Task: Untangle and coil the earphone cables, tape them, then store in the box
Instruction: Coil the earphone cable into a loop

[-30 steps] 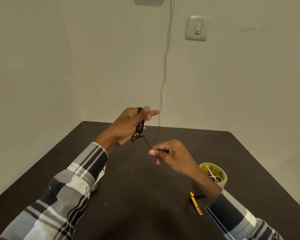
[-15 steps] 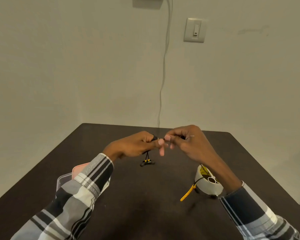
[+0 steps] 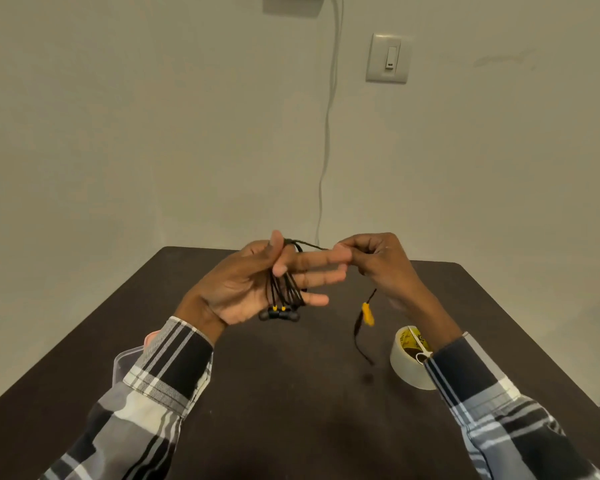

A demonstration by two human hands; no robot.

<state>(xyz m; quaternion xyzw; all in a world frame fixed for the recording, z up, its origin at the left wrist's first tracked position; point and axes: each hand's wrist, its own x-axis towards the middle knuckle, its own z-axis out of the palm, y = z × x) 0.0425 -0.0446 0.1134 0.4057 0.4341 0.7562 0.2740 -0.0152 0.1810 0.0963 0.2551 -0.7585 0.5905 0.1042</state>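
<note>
The dark table (image 3: 291,393) fills the lower half of the view, running back to a pale wall with a switch plate (image 3: 388,58) at about 1 o'clock and a thin white wire (image 3: 329,133) dropping from 12. At 4 o'clock on the table stands the tape roll (image 3: 407,367), partly behind the right sleeve; at 8 o'clock a corner of the clear box (image 3: 127,362) peeks from under the left sleeve.

Above the table centre the left hand (image 3: 257,289) is spread palm-up, fingers straight and pointing toward 3 o'clock, with the earphone cable (image 3: 286,289) looped several times round them and the thumb pressed on the loops; the two earbuds (image 3: 279,315) dangle below the palm. The right hand (image 3: 378,261), fingers curled, pinches the free run of cable just beside the left fingertips, and the yellow remote (image 3: 368,313) hangs from it toward 5 o'clock, blurred.

Half a second ago both hands were bunched together low over the table; now the left has opened into a winding form and more turns sit on it. Judging by the short tail left, coiling is nearly done and taping comes next; the box is not yet used
</note>
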